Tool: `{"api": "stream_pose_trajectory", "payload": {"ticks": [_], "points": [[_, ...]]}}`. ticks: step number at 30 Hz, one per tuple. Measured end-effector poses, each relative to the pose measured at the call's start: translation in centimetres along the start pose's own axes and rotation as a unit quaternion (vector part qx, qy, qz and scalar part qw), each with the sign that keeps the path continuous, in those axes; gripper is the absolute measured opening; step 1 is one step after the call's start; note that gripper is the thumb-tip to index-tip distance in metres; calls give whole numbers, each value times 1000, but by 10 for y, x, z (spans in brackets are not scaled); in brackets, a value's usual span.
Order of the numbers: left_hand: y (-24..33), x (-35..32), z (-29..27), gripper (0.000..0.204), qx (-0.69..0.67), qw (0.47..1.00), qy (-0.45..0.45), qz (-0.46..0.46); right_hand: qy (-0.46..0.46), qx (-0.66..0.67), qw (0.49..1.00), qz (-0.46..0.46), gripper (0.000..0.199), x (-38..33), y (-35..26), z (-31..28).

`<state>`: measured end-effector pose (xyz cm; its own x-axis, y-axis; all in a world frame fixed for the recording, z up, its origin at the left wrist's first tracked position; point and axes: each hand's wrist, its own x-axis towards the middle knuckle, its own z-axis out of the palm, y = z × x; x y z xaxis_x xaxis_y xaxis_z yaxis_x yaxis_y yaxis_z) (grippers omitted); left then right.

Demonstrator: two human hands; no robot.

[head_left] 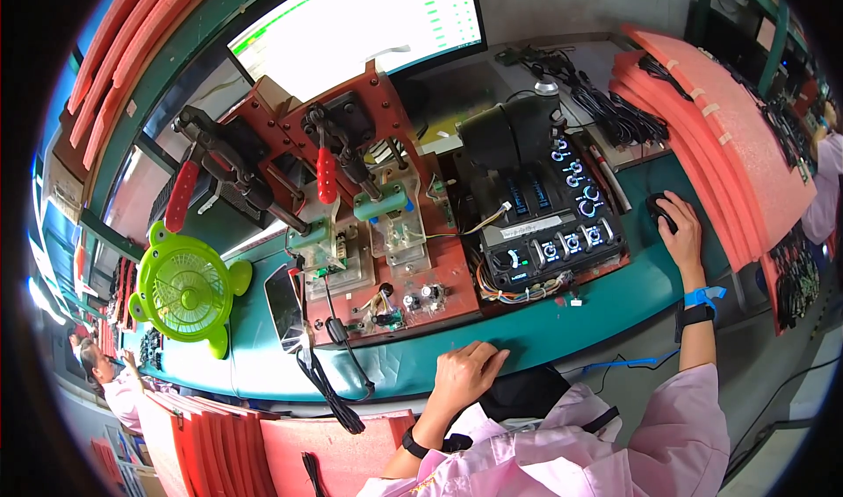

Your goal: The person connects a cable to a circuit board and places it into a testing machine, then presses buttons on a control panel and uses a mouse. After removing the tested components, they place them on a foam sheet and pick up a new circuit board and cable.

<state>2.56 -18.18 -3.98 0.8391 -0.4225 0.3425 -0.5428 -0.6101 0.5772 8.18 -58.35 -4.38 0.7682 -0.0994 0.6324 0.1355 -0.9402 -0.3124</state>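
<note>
My right hand [681, 230] lies over a black computer mouse [660, 212] at the right end of the green bench mat, fingers curved on it. A blue wrist strap [705, 296] is on that arm. My left hand [468, 375] rests at the bench's front edge with its fingers curled in; I see nothing in it. In front of me stands a black control panel [536, 207] with lit knobs, a lever and loose wires along its near side. To its left is a red test fixture [421, 299] with two red-handled toggle clamps [326, 176] and small circuit boards.
A lit monitor [360, 14] stands at the back. Pink foam sheets [716, 146] with black cables are stacked at right, and more foam [219, 444] stands at lower left. A green frog-shaped fan [184, 291] and a black cable bundle [329, 392] are at left. Other people sit beyond.
</note>
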Motion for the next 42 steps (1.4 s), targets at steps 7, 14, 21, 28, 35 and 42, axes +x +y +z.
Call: {"api": "stream_pose_trajectory", "payload": {"ticks": [7, 14, 21, 28, 35, 42], "points": [[0, 2, 0, 18, -6, 1000, 9, -3, 0, -3, 1000, -7, 27, 2, 0, 1], [-3, -2, -1, 19, -10, 1000, 21, 13, -4, -15, 1000, -8, 27, 4, -14, 11], [-3, -2, -2, 23, -11, 1000, 2, 16, 10, -42, 999, 20, 28, 3, -18, 20], [-4, -2, -2, 24, -19, 1000, 1, 25, -9, -7, 1000, 2, 29, 4, -20, 17], [-6, -2, 0, 24, -18, 1000, 1, 25, 0, -18, 1000, 14, 30, 4, -17, 21], [-3, -1, -3, 24, -27, 999, 7, 22, 6, -10, 1000, 15, 30, 3, -16, 20]]}}
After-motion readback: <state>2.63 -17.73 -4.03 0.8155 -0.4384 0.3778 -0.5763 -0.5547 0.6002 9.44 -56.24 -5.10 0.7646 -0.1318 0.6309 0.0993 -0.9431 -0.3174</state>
